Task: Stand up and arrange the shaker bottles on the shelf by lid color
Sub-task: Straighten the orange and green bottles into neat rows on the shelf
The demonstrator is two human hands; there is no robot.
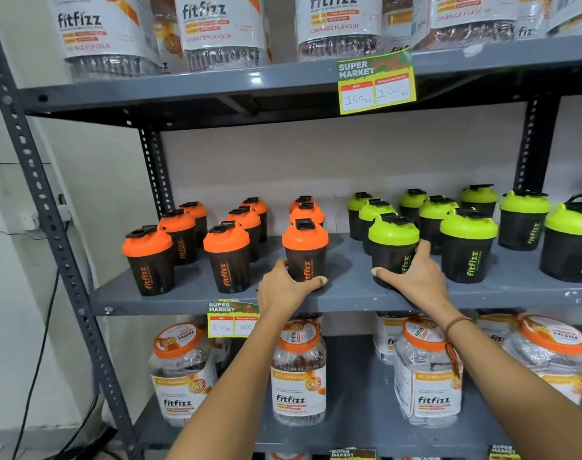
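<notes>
A grey metal shelf (196,290) is seen at mid-height, with all shaker bottles standing upright on it. Each bottle has a dark, near-black translucent body printed vertically with "fitfizz" in the colour of its domed lid, and a black flip cap on top.

On the left half, the orange-lidded bottles (228,257) are set in three rows running front to back. The front bottle of the rightmost row, the orange-lidded shaker (305,250), is gripped low on its body by the left hand (288,287): the fingers are wrapped around the left side and the thumb is laid across the front near the base.

A bare gap of shelf separates the two colour groups.

On the right half, the green-lidded bottles (467,249) are grouped in similar rows. The front bottle nearest the gap, the green-lidded shaker (394,247), is gripped by the right hand (415,277), with the thumb across the lower front and the fingers around the right side. A thread bracelet (457,323) is worn on that wrist.

A yellow price tag (231,318) is fixed to the shelf's front edge, partly covered by the left forearm. Large clear jars with orange lids (298,370) are stocked on the shelf below, and similar jars above.
</notes>
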